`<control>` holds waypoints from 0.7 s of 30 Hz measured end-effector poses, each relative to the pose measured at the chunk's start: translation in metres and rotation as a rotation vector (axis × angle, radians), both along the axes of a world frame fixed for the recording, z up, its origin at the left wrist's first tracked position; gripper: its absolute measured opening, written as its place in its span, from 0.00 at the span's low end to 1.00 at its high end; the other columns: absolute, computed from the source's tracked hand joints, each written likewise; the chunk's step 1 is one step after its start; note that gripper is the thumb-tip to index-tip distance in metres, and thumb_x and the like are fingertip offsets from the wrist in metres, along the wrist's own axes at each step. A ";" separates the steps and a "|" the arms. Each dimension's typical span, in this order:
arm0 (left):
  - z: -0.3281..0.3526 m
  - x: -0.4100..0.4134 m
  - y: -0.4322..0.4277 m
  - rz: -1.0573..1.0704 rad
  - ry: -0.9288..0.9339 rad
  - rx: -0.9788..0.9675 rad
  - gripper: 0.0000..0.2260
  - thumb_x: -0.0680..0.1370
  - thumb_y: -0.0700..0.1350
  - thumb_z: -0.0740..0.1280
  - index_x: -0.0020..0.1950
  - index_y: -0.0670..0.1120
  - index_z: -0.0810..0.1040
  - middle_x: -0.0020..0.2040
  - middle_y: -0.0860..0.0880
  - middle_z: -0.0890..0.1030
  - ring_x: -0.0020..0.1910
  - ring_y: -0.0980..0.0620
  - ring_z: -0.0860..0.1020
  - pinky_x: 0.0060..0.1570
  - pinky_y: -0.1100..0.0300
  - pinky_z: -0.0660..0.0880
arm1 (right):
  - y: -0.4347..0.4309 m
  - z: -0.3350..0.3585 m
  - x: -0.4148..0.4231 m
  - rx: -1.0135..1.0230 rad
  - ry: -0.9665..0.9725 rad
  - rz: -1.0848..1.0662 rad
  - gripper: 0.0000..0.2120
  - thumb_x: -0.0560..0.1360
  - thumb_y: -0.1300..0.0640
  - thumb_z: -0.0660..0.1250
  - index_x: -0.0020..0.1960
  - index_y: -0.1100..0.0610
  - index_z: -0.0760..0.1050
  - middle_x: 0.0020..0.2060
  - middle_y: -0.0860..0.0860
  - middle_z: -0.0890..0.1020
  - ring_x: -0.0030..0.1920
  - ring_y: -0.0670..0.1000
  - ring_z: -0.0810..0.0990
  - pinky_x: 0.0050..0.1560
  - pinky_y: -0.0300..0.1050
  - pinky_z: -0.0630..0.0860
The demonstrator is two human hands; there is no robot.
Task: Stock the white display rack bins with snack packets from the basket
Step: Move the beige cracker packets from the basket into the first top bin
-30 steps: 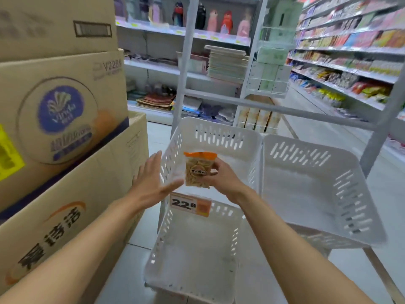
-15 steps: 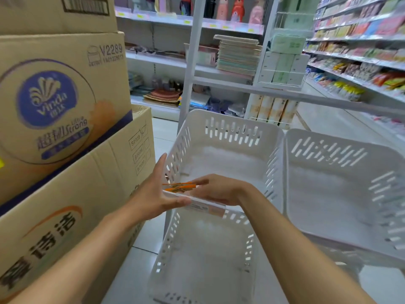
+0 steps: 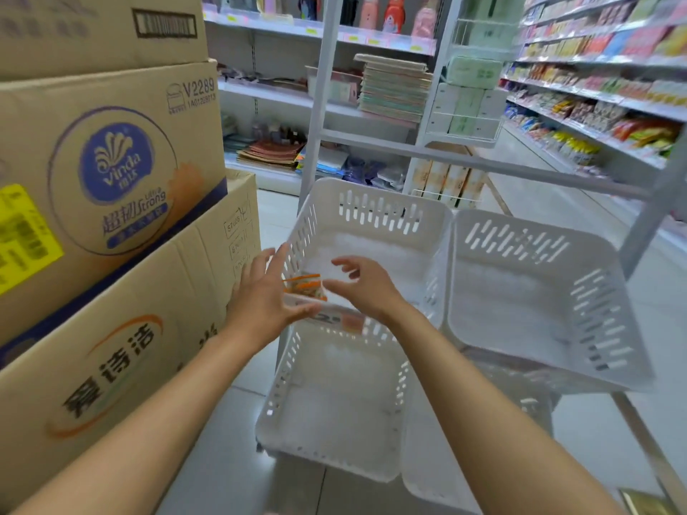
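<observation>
Both hands reach over the front rim of the upper left bin [image 3: 375,210], fingers spread apart and gripping nothing. Between the left hand [image 3: 260,302] and the right hand [image 3: 366,288], an orange-edged snack packet [image 3: 303,286] shows edge-on just inside that bin's front wall, above the price tag [image 3: 340,321]. Cardboard boxes [image 3: 111,217] stand stacked at the left.

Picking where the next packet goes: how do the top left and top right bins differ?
The top left bin holds an orange-edged snack packet near its front left corner; the top right bin shows none. The top left bin carries a price tag on its front rim; the top right bin's rim is bare. Both are white and slotted.
</observation>
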State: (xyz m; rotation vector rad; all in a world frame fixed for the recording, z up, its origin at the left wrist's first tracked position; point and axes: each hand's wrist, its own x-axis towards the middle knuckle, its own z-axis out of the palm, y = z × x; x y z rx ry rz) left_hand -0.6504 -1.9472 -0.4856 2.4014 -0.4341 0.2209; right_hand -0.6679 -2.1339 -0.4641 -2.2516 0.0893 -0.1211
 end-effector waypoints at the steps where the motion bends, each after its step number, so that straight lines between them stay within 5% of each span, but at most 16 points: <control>1: 0.004 -0.014 -0.004 -0.007 -0.056 0.012 0.46 0.67 0.61 0.76 0.79 0.52 0.58 0.75 0.47 0.64 0.73 0.46 0.61 0.71 0.47 0.64 | 0.002 0.004 -0.019 -0.011 -0.062 -0.043 0.20 0.73 0.53 0.73 0.64 0.52 0.77 0.56 0.52 0.78 0.51 0.47 0.75 0.51 0.38 0.69; 6: -0.009 -0.101 -0.025 -0.216 -0.019 -0.009 0.31 0.70 0.54 0.78 0.70 0.49 0.73 0.65 0.48 0.77 0.62 0.47 0.75 0.61 0.50 0.73 | -0.005 -0.013 -0.140 -0.064 -0.158 -0.153 0.12 0.74 0.59 0.69 0.57 0.55 0.80 0.47 0.50 0.79 0.43 0.49 0.78 0.47 0.40 0.74; 9: -0.040 -0.157 -0.032 -0.312 0.147 0.010 0.30 0.70 0.56 0.77 0.69 0.48 0.73 0.63 0.48 0.77 0.55 0.52 0.76 0.57 0.53 0.75 | -0.023 -0.056 -0.218 -0.130 0.043 -0.125 0.12 0.75 0.60 0.68 0.58 0.56 0.80 0.47 0.51 0.80 0.45 0.50 0.78 0.48 0.43 0.75; 13: -0.083 -0.217 -0.023 -0.354 0.306 0.044 0.29 0.71 0.55 0.76 0.69 0.48 0.74 0.63 0.48 0.77 0.54 0.54 0.75 0.55 0.56 0.74 | -0.038 -0.124 -0.308 -0.122 0.347 -0.165 0.06 0.75 0.59 0.70 0.52 0.53 0.81 0.42 0.47 0.81 0.40 0.44 0.76 0.39 0.33 0.70; 16: -0.101 -0.245 -0.012 -0.335 0.395 0.014 0.28 0.72 0.54 0.76 0.68 0.46 0.75 0.62 0.47 0.79 0.52 0.55 0.76 0.51 0.61 0.75 | -0.032 -0.158 -0.334 -0.121 0.366 -0.233 0.15 0.76 0.53 0.70 0.62 0.55 0.78 0.56 0.51 0.82 0.54 0.49 0.80 0.54 0.41 0.75; 18: -0.106 -0.258 -0.006 -0.321 0.441 -0.008 0.27 0.73 0.51 0.76 0.69 0.45 0.74 0.63 0.47 0.79 0.52 0.56 0.75 0.49 0.63 0.73 | -0.016 -0.174 -0.334 -0.120 0.377 -0.208 0.26 0.77 0.50 0.69 0.73 0.55 0.69 0.68 0.52 0.75 0.67 0.53 0.74 0.66 0.48 0.70; 21: -0.110 -0.266 0.003 -0.292 0.443 0.022 0.26 0.74 0.52 0.75 0.69 0.47 0.73 0.62 0.49 0.79 0.53 0.55 0.75 0.43 0.65 0.72 | 0.007 -0.199 -0.332 -0.176 0.406 -0.221 0.36 0.76 0.46 0.70 0.78 0.50 0.58 0.75 0.54 0.66 0.74 0.57 0.66 0.72 0.56 0.64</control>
